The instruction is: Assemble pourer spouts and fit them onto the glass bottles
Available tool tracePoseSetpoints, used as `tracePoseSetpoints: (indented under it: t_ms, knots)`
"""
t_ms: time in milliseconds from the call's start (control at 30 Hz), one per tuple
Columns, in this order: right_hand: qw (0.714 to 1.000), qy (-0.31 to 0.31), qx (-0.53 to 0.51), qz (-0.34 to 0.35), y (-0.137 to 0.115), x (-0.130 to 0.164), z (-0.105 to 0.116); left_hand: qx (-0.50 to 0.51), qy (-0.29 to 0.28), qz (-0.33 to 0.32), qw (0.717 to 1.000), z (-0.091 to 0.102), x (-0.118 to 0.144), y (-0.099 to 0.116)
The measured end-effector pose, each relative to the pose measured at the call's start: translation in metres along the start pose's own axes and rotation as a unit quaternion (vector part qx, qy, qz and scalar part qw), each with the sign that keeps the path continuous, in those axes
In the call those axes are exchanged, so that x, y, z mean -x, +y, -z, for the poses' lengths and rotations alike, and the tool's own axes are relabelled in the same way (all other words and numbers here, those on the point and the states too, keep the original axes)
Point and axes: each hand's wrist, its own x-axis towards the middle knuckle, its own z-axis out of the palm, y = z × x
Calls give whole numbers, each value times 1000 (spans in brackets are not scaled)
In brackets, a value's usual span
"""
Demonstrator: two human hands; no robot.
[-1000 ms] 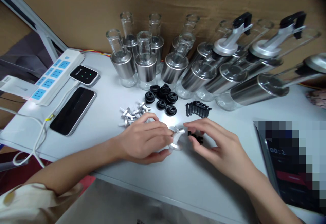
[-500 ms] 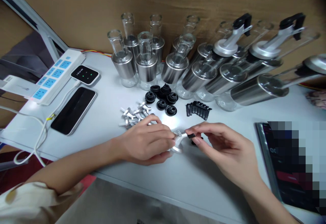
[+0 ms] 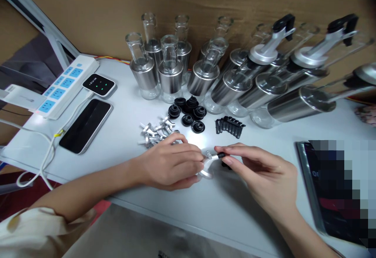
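Observation:
My left hand (image 3: pixel 173 163) is closed around a silver pourer spout (image 3: pixel 207 168), whose round base shows below the fingers. With thumb and fingertips, my right hand (image 3: pixel 268 174) pinches a small black cap (image 3: pixel 221 155) at the spout's tip. The cap touches the tip and lines up with it; how far it sits on it I cannot tell. Just beyond my left hand lies a pile of silver pourer spouts (image 3: pixel 157 130). Several black rubber stoppers (image 3: pixel 188 120) are grouped behind the hands, beside a row of black caps (image 3: pixel 230 127). Something small and black is partly hidden under my right fingers.
Glass bottles with steel sleeves (image 3: pixel 202 78) stand along the back, some at the right carrying pourers (image 3: pixel 263 52). On the left lie a phone (image 3: pixel 85 126), a small Wi-Fi device (image 3: pixel 99 85) and a power strip (image 3: pixel 66 89) with cables. A dark-screened device (image 3: pixel 323 195) is at right.
The black cap has turned from slanting downward to lying in line with the spout's tip. Both hands have stayed nearly in place, and the view has shifted slightly.

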Motion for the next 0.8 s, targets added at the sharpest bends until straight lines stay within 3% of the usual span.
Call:
tracePoseSetpoints:
  t_ms: [233, 800]
  knots:
    - [1000, -3, 12, 11, -1, -2, -1, -3, -1, -1, 1000, 0, 2, 1]
    - [999, 28, 3, -20, -3, -4, 3, 61, -77, 52, 994, -2, 2, 0]
